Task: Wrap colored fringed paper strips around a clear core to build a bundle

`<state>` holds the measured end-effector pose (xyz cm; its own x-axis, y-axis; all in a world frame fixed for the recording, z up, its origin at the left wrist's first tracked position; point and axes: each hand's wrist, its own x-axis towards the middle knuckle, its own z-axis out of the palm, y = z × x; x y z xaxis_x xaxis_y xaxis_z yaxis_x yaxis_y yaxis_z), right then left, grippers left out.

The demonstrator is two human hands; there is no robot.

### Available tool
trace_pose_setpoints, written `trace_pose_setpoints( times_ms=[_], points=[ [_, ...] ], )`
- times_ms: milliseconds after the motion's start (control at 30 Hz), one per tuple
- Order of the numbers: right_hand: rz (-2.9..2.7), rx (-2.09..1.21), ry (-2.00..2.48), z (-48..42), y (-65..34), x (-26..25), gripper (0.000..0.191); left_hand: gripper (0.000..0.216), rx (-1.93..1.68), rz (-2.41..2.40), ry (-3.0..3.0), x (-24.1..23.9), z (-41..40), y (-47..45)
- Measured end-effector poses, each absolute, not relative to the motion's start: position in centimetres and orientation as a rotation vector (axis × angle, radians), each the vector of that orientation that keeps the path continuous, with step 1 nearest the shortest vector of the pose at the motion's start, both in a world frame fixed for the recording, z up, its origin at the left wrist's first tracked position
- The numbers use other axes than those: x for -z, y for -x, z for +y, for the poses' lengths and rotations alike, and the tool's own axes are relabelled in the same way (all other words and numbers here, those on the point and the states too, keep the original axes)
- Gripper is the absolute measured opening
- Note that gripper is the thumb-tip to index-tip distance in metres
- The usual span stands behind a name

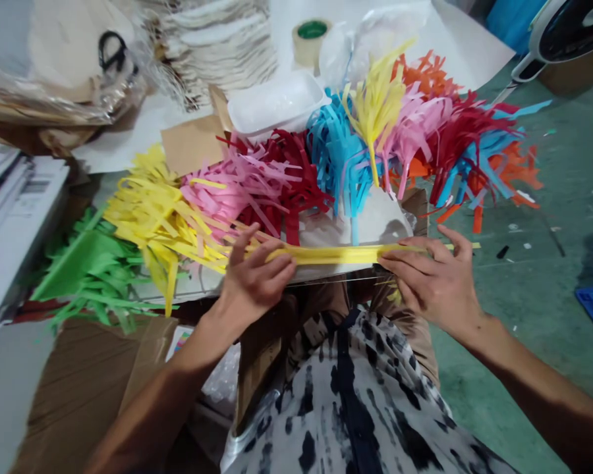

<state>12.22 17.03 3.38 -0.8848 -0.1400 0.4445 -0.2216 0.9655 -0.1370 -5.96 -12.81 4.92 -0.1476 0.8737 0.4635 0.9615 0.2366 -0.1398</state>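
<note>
A long yellow paper strip [340, 254] stretches level across the near edge of a white board [370, 220]. My left hand [254, 276] pinches the strip's left end, where it joins a bunch of yellow fringed paper [153, 210]. My right hand [432, 280] is closed on the strip's right end, and a short tip sticks out past the fingers. Beyond the strip lie piles of fringed paper: pink [232, 187], dark red [296, 181], blue [336, 158], another yellow [375, 99], and red, blue and orange ones [479, 151].
Green fringed paper [89, 270] lies at the left over a brown cardboard box [84, 388]. A white tray [277, 102], a tape roll [310, 39] and black-handled scissors [112, 52] lie farther back. White stacked sheets [10, 217] sit far left. Green floor [534, 276] with scraps lies right.
</note>
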Motion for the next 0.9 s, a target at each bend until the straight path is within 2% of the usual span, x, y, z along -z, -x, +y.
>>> trace_pose_setpoints(
  times_ms=[167,233,367,567,900],
  points=[
    [-2.685,-0.238,-0.235,16.6,-11.1,-4.2,0.014,0.021,0.391,-2.046,1.47,-6.2,-11.8,4.7],
    [-2.708,-0.205,-0.235,16.3,-10.6,-4.7,0.011,0.015,0.503,-2.054,1.642,-6.0,-9.4,3.4],
    [-2.749,-0.132,-0.316,16.6,-9.7,-5.2,0.012,0.016,0.489,-2.228,1.855,-4.9,-5.6,2.4],
    [-2.704,-0.124,-0.368,17.4,-9.2,-4.6,0.019,0.013,0.597,-2.377,1.842,-4.6,-5.3,3.6],
    [-2.759,-0.305,-0.273,17.1,-9.1,-3.7,0.011,0.012,0.442,-2.37,1.739,-3.5,-6.3,3.3]
  ],
)
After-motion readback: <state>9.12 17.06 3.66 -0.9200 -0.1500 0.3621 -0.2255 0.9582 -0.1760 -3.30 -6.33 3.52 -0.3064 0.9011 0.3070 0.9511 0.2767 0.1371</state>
